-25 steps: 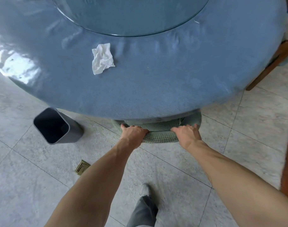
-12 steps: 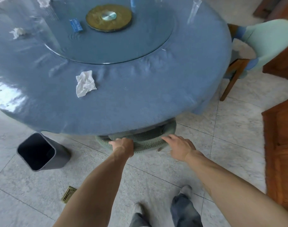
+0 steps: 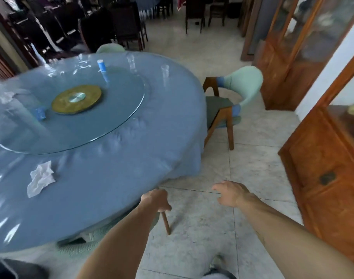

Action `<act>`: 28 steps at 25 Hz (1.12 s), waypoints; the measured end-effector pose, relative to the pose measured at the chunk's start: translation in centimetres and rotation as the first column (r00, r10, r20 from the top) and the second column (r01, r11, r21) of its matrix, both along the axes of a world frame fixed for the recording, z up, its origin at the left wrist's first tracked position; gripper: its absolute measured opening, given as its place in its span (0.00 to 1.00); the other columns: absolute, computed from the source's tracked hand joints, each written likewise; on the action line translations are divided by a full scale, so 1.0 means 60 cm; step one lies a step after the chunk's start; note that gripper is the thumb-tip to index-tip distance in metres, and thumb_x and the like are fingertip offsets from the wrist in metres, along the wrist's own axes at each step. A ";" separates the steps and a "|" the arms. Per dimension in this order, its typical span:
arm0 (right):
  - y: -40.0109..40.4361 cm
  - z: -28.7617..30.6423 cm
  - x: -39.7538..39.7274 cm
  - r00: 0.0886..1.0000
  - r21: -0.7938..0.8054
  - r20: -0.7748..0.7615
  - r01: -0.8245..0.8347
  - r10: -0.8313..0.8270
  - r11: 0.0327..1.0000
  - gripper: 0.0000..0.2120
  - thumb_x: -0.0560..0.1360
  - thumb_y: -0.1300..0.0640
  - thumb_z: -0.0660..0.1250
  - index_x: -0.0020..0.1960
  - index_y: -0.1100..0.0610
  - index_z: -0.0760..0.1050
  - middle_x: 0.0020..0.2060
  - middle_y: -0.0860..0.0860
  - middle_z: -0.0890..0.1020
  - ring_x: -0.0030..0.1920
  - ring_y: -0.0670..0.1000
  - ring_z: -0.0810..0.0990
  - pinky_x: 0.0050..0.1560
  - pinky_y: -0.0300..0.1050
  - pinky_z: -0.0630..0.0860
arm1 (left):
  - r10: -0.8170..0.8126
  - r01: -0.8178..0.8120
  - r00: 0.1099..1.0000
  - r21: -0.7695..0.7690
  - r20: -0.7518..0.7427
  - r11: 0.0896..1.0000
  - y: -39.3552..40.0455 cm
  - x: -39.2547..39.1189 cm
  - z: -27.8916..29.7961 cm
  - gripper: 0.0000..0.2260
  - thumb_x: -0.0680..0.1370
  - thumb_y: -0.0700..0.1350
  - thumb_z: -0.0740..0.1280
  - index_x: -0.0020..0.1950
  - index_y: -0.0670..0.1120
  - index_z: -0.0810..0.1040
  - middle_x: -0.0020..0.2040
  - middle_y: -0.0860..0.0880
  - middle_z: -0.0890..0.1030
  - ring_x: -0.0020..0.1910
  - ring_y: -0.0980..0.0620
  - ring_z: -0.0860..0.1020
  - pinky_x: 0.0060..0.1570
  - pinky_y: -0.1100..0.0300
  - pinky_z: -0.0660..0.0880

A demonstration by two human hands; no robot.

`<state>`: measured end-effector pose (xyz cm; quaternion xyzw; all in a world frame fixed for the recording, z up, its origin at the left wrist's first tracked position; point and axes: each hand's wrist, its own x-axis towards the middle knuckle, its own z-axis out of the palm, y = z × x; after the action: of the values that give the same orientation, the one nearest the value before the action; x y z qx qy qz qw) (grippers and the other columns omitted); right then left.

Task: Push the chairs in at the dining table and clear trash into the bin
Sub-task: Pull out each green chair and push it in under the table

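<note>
The green-backed chair [image 3: 85,245] is tucked under the round blue-clothed table [image 3: 115,178]; one wooden leg shows below the rim. My left hand [image 3: 156,199] is curled on the right end of that chair's back, at the table edge. My right hand [image 3: 232,193] hovers open over the floor, off the chair. A crumpled white tissue [image 3: 41,178] lies on the near cloth, another tissue [image 3: 6,97] at the far left. A second mint-backed chair [image 3: 234,99] stands pulled out at the table's right side. The dark bin [image 3: 5,268] shows at the bottom left corner.
A glass turntable [image 3: 115,109] carries a blue wrapper [image 3: 40,113] and a small bottle [image 3: 101,65]. Two clear plastic cups [image 3: 165,69] stand near the far rim. Wooden cabinets [image 3: 322,168] line the right wall, leaving a tiled aisle. Dark chairs fill the back room.
My view has lifted and swung right. My right hand has let go of the chair back and moved right, opening. The left hand stays at the chair, which is further under the table.
</note>
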<state>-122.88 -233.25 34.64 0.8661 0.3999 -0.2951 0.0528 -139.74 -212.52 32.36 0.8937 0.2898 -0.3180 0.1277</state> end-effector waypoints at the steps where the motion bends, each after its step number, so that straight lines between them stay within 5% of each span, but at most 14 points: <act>1: -0.030 0.006 0.036 0.999 -0.004 0.006 0.041 -0.041 0.999 0.23 0.76 0.53 0.63 0.71 0.44 0.68 0.68 0.50 0.72 0.66 0.53 0.74 0.64 0.45 0.72 | -0.021 0.022 0.999 -0.020 0.043 1.000 -0.019 0.046 0.011 0.24 0.74 0.58 0.69 0.68 0.54 0.75 0.67 0.53 0.76 0.66 0.49 0.74 0.56 0.53 0.75; 4: -0.110 0.023 0.124 0.990 0.003 0.026 0.141 -0.141 0.990 0.22 0.77 0.51 0.63 0.71 0.45 0.69 0.68 0.50 0.73 0.66 0.53 0.74 0.63 0.43 0.71 | -0.124 0.131 0.987 -0.068 0.104 0.989 -0.075 0.173 0.036 0.27 0.74 0.60 0.68 0.72 0.57 0.69 0.72 0.55 0.71 0.71 0.51 0.69 0.66 0.51 0.70; 9: -0.219 0.020 0.213 0.951 0.098 0.002 0.307 -0.309 0.947 0.23 0.77 0.50 0.64 0.72 0.47 0.69 0.66 0.51 0.74 0.65 0.53 0.74 0.63 0.46 0.72 | -0.350 0.352 0.936 -0.047 0.040 0.935 -0.138 0.346 0.052 0.27 0.74 0.60 0.68 0.72 0.56 0.70 0.72 0.53 0.70 0.71 0.49 0.68 0.67 0.50 0.69; 16: -0.336 -0.025 0.319 0.872 -0.010 -0.031 0.488 -0.488 0.873 0.25 0.78 0.49 0.64 0.74 0.46 0.65 0.68 0.50 0.71 0.69 0.51 0.70 0.64 0.44 0.68 | -0.508 0.509 0.860 -0.147 0.043 0.848 -0.191 0.539 0.020 0.26 0.75 0.56 0.71 0.71 0.53 0.72 0.70 0.51 0.73 0.68 0.49 0.72 0.67 0.52 0.69; 28: -0.190 -0.022 0.694 0.875 0.004 -0.016 0.484 -0.484 0.875 0.25 0.79 0.48 0.62 0.75 0.45 0.63 0.69 0.51 0.72 0.67 0.54 0.73 0.61 0.47 0.72 | -0.479 0.482 0.874 -0.243 0.078 0.842 -0.076 0.918 -0.012 0.25 0.75 0.55 0.72 0.70 0.54 0.72 0.69 0.50 0.73 0.67 0.48 0.72 0.67 0.50 0.70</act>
<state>-81.26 -244.63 33.29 0.9367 0.1726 -0.3034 -0.0288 -84.64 -217.11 31.64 0.9159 0.0125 -0.3681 0.1597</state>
